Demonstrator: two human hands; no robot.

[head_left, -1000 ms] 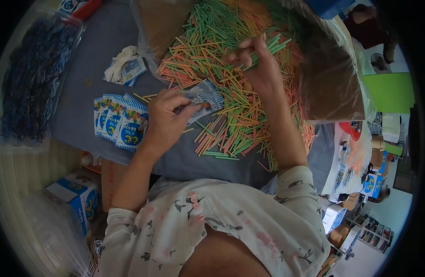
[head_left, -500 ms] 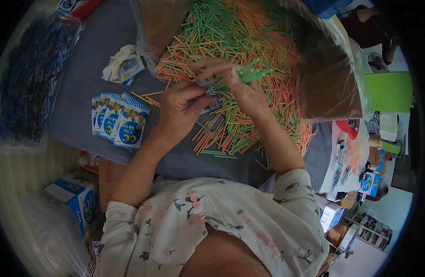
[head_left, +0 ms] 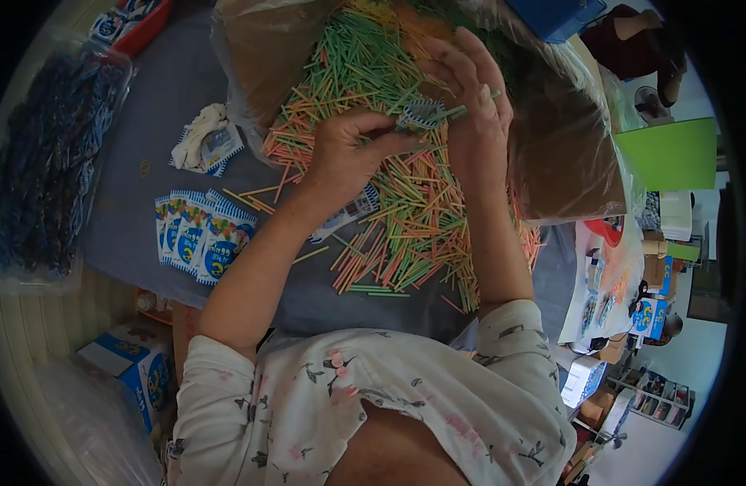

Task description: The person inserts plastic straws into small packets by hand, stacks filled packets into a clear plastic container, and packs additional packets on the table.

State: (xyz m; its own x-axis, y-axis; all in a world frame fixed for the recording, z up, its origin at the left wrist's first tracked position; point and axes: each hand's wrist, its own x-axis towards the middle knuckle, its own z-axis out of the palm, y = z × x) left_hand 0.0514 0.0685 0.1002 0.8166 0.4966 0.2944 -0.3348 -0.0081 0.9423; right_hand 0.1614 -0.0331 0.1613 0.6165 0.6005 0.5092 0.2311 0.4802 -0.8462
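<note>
Above the pile of coloured sticks (head_left: 365, 61), my left hand (head_left: 352, 154) pinches a small blue-and-white packet (head_left: 420, 116) between thumb and fingers. Green sticks (head_left: 452, 112) poke out of the packet's right side. My right hand (head_left: 476, 109) is upright beside them, its fingers bent around the sticks' ends. Another packet (head_left: 352, 212) lies under my left wrist, partly hidden. Several filled-looking blue-and-white packets (head_left: 201, 237) overlap on the grey cloth at the left. Above them, a pale crumpled item (head_left: 198, 136) rests on one more packet (head_left: 221, 148).
A clear tray of dark blue packaging (head_left: 53, 154) stands at the far left, a red basket (head_left: 146, 28) above it. Plastic-lined cardboard flaps (head_left: 563, 150) flank the pile. A blue bin (head_left: 557, 18) is at top right. Another person (head_left: 628, 44) is in the background.
Both hands have moved up and to the right, with the packet. My right fingers have risen and fewer green sticks show beyond them. The packet under my left wrist is more exposed.
</note>
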